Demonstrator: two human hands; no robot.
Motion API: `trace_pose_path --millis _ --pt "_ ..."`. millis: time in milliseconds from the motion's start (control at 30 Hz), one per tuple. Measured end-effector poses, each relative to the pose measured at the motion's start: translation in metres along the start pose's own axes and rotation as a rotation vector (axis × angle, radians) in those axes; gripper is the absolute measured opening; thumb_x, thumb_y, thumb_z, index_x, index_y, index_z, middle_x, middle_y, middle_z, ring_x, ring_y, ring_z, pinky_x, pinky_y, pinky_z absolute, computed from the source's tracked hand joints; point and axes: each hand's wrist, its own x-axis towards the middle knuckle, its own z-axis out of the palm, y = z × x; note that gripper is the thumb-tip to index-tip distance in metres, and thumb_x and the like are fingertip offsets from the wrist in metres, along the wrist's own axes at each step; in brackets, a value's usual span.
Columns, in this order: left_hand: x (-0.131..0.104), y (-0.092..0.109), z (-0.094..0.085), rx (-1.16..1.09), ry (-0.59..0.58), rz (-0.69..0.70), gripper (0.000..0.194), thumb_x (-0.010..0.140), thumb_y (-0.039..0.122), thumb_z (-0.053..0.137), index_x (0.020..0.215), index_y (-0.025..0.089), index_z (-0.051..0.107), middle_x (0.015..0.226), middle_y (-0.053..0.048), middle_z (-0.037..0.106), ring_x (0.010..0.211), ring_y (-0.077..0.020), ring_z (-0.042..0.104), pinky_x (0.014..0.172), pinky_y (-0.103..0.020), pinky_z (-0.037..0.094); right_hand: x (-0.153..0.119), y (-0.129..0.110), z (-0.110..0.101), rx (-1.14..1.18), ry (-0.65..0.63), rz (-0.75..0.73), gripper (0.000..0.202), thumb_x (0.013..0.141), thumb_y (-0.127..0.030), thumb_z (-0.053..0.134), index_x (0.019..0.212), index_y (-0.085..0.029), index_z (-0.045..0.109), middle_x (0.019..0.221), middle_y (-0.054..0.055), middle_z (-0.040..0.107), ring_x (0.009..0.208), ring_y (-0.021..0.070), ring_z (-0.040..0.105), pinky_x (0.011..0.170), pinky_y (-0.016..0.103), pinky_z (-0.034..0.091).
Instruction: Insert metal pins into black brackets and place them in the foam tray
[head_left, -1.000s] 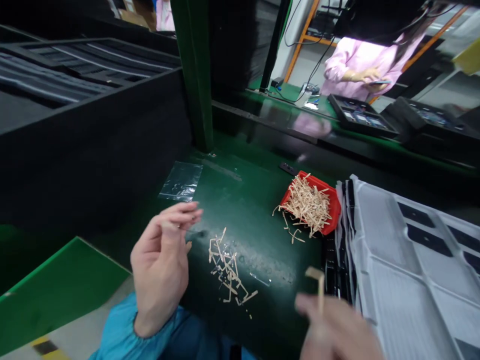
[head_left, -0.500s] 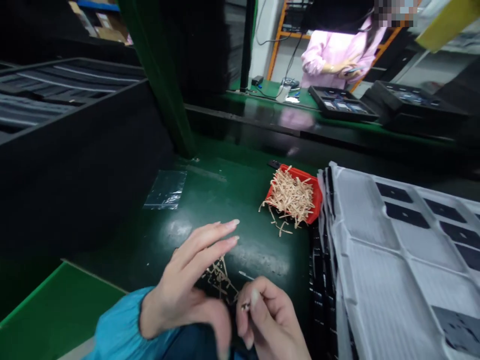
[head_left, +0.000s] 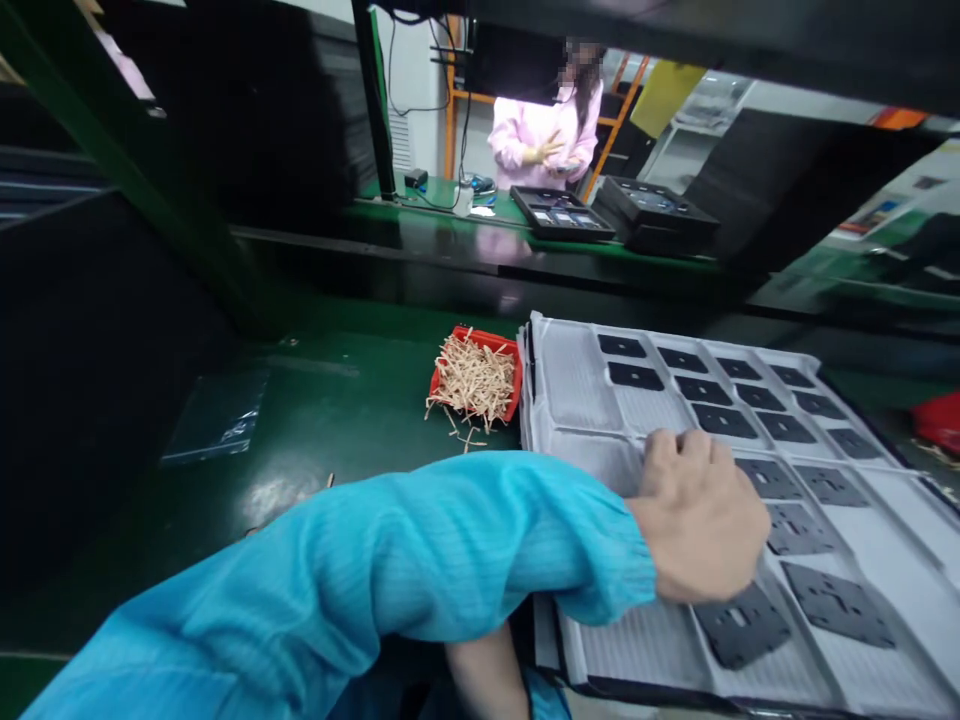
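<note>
My left hand reaches across to the right over the white tray, back up and fingers curled down; anything in its grasp is hidden. Dark flat plates lie in the tray compartments, one just below this hand. Under the left sleeve, only the wrist part of my right hand shows at the bottom; its fingers are covered. A red bin heaped with thin tan strips stands against the tray's left side, and a few strips lie in front of it.
A clear plastic bag lies on the green table at left. A green post rises behind it. Across the bench, a person in pink stands by black boxes. Another red container is at far right.
The view has swung right, showing more of the tray. My left hand has moved from above the green table to the tray, its fingers now curled. My right hand is now mostly covered.
</note>
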Motion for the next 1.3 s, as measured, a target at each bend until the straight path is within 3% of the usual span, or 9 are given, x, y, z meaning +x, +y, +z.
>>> trace_pose_path --millis 133,233,333,433,567,800,933,1067,1300 --pt "-0.02 -0.015 -0.019 -0.352 0.06 -0.058 0.012 0.098 0.026 0.059 0.103 0.017 0.065 0.093 -0.008 0.073 0.081 -0.0204 0.068 0.064 -0.033 0.055 0.005 -0.008 -0.002 0.124 -0.003 0.143 0.038 0.095 -0.056 0.06 0.091 -0.023 0.079 0.063 0.004 0.073 0.064 0.0217 0.073 0.065 0.03 0.062" --pt "-0.064 -0.055 -0.055 -0.691 0.423 -0.279 0.008 0.1 0.029 0.061 0.096 0.022 0.06 0.079 0.004 0.069 0.062 -0.0111 0.065 0.054 -0.022 0.049 0.008 -0.023 0.001 0.286 -0.126 0.269 0.032 0.092 -0.049 0.064 0.088 -0.019 0.075 0.07 0.004 0.074 0.066 0.0178 0.07 0.064 0.026 0.059" --pt "-0.134 -0.1 -0.088 -0.609 0.713 -0.587 0.011 0.09 0.025 0.075 0.087 0.02 0.065 0.066 0.006 0.062 0.049 -0.008 0.055 0.047 -0.019 0.042 0.006 -0.036 0.004 0.318 -0.225 0.185 0.017 0.092 -0.032 0.065 0.081 -0.02 0.069 0.07 0.0 0.069 0.066 0.013 0.066 0.064 0.021 0.054" --pt "-0.209 -0.12 -0.095 -0.544 0.632 -0.855 0.009 0.089 0.03 0.075 0.09 0.02 0.074 0.057 0.006 0.056 0.044 -0.0081 0.046 0.041 -0.018 0.035 0.006 -0.048 0.002 0.279 -0.075 0.023 0.012 0.092 -0.023 0.063 0.081 -0.022 0.066 0.087 0.003 0.071 0.081 0.0153 0.068 0.076 0.026 0.055" --pt "-0.269 -0.097 -0.067 -0.633 0.402 -0.949 0.022 0.091 0.037 0.069 0.109 0.023 0.071 0.076 0.0 0.072 0.061 -0.0156 0.066 0.051 -0.022 0.052 0.02 -0.063 -0.01 0.117 0.014 -0.03 0.008 0.091 -0.02 0.067 0.084 -0.025 0.069 0.122 0.007 0.07 0.107 0.0197 0.067 0.09 0.031 0.054" --pt "-0.273 -0.053 -0.035 -0.936 0.325 -1.032 0.017 0.093 0.033 0.064 0.106 0.024 0.069 0.06 0.004 0.066 0.048 -0.0156 0.067 0.043 -0.021 0.05 0.051 -0.068 -0.021 0.111 -0.183 0.061 0.011 0.094 -0.023 0.066 0.085 -0.024 0.071 0.112 0.005 0.073 0.108 0.0173 0.072 0.094 0.025 0.058" --pt "-0.269 -0.043 -0.034 -1.074 0.323 -1.183 0.026 0.095 0.035 0.061 0.117 0.021 0.067 0.056 0.004 0.066 0.046 -0.0155 0.066 0.044 -0.02 0.052 0.052 -0.072 -0.023 0.163 -0.25 0.123 0.011 0.094 -0.02 0.064 0.085 -0.024 0.07 0.105 0.003 0.073 0.098 0.0142 0.073 0.085 0.021 0.059" --pt "-0.27 -0.037 -0.037 -1.103 0.303 -1.132 0.027 0.095 0.036 0.062 0.115 0.02 0.069 0.067 0.0 0.072 0.054 -0.015 0.069 0.054 -0.021 0.059 0.052 -0.075 -0.027 0.163 -0.276 0.112 0.011 0.093 -0.019 0.064 0.085 -0.025 0.069 0.104 0.0 0.072 0.095 0.0102 0.072 0.085 0.017 0.057" --pt "-0.273 -0.029 -0.041 -1.173 0.361 -1.209 0.024 0.096 0.039 0.062 0.112 0.022 0.064 0.056 0.005 0.062 0.045 -0.0085 0.052 0.044 -0.013 0.044 0.051 -0.076 -0.032 0.184 -0.384 0.12 0.011 0.093 -0.017 0.067 0.086 -0.026 0.068 0.11 -0.003 0.071 0.103 0.0098 0.07 0.094 0.019 0.055"
